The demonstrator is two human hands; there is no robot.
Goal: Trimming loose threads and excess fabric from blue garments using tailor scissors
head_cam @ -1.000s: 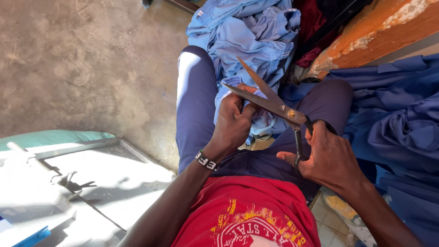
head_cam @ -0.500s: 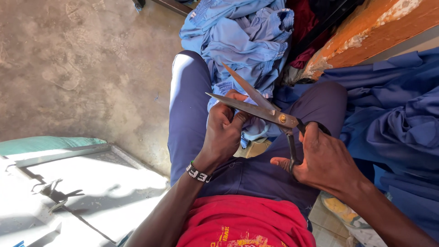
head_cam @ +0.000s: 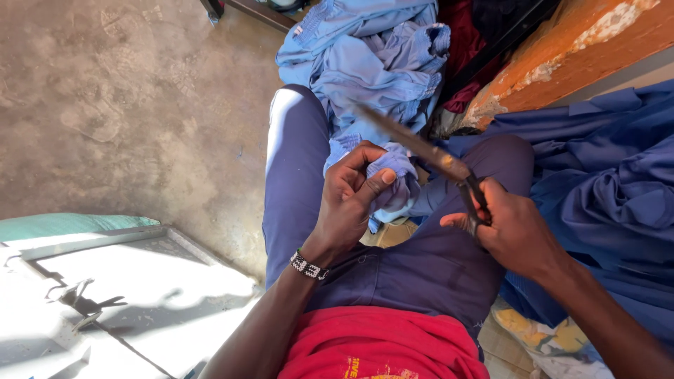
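Note:
My right hand (head_cam: 516, 228) grips the black handles of a pair of large scissors (head_cam: 428, 153); the closed blades point up and to the left over my lap. Left of them, my left hand (head_cam: 354, 196) pinches a fold of light blue cloth (head_cam: 393, 175) between thumb and fingers. That cloth runs up into a heap of light blue garments (head_cam: 372, 63) past my knees. A beaded band circles my left wrist. I sit in dark blue trousers and a red shirt.
Dark blue fabric (head_cam: 604, 203) is piled at the right beside an orange painted wall edge (head_cam: 583, 49). Bare concrete floor (head_cam: 119, 105) fills the left. A sunlit white panel with a metal frame (head_cam: 133, 281) lies at the lower left.
The scissor blades were apart across the cloth; now they are closed and raised to the right, off my left hand. My left hand has bunched the light blue cloth.

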